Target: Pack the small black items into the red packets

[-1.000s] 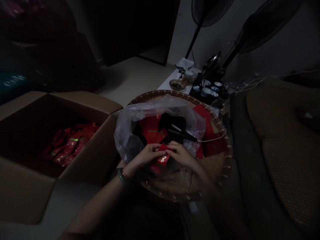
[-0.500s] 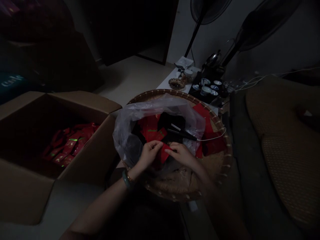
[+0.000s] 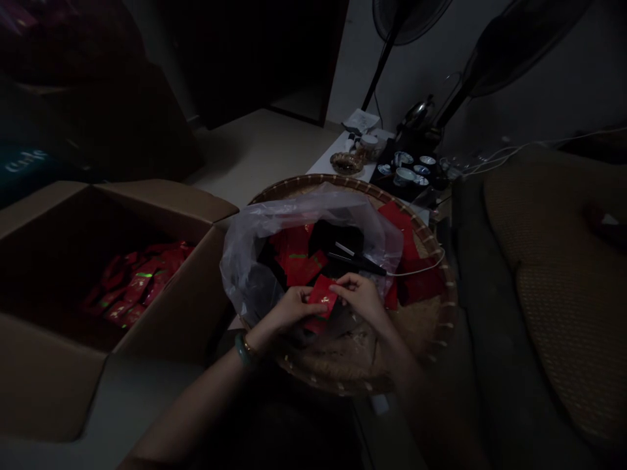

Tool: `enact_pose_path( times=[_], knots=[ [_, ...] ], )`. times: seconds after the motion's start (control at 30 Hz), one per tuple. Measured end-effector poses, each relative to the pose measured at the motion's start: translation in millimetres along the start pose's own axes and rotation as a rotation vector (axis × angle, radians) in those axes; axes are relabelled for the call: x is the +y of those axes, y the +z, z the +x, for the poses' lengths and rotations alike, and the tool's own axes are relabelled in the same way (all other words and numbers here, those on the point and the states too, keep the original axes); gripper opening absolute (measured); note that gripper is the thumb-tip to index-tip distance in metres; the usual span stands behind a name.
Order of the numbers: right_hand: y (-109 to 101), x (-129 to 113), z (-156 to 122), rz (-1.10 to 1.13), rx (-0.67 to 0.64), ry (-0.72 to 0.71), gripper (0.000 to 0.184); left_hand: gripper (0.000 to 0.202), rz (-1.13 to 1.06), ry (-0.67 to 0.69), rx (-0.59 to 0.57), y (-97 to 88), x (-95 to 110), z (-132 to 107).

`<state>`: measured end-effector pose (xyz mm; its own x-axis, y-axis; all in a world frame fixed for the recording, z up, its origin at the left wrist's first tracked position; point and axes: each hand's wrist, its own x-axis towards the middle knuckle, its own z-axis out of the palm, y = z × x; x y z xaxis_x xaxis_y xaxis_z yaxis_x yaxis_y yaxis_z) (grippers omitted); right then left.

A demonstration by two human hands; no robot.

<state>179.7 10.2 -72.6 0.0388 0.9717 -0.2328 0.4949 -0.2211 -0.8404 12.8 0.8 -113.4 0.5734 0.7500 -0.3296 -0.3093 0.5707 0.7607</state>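
Observation:
A small red packet (image 3: 322, 295) with gold print is held between both hands over a round woven basket tray (image 3: 431, 320). My left hand (image 3: 289, 312) grips its lower left side; a green bangle sits on that wrist. My right hand (image 3: 360, 297) pinches its upper right corner. Just behind the hands, a clear plastic bag (image 3: 255, 261) lies open in the tray, with more red packets (image 3: 298, 258) and dark items inside. The room is dim.
An open cardboard box (image 3: 161, 209) at the left holds several red packets (image 3: 137, 284). Loose red sheets (image 3: 416, 274) lie on the tray's right side. Behind it is a low table with a tea set (image 3: 406, 171). Two standing fans (image 3: 401, 26) rise at the back. A woven seat (image 3: 563, 274) fills the right.
The red packet has turned in my hands, so its gold-printed face shows again. Both hands stayed over the tray's near side.

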Motion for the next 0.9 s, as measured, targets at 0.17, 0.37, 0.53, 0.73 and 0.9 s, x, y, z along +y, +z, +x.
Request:
enact_pose_path(
  times=[0.17,0.37,0.53,0.73,0.9],
  knots=[
    [6,-2,4,-0.169,-0.108,-0.136,0.025,0.039,0.109,0.015,-0.017,-0.3,-3,2],
    [11,-4,10,-0.262,-0.085,-0.17,0.031,0.037,0.238,0.02,-0.068,-1.6,-7,-1],
    [9,-2,12,-0.186,-0.045,-0.18,0.03,0.027,0.333,-0.048,-0.099,-6.1,-3,-10],
    [13,0,10,-0.182,0.008,-0.239,0.03,0.031,0.225,0.016,-0.148,-6.9,2,-6],
    [16,-1,9,-0.261,0.006,-0.333,0.029,0.032,0.17,-0.001,-0.054,1.8,-2,1]
  ],
)
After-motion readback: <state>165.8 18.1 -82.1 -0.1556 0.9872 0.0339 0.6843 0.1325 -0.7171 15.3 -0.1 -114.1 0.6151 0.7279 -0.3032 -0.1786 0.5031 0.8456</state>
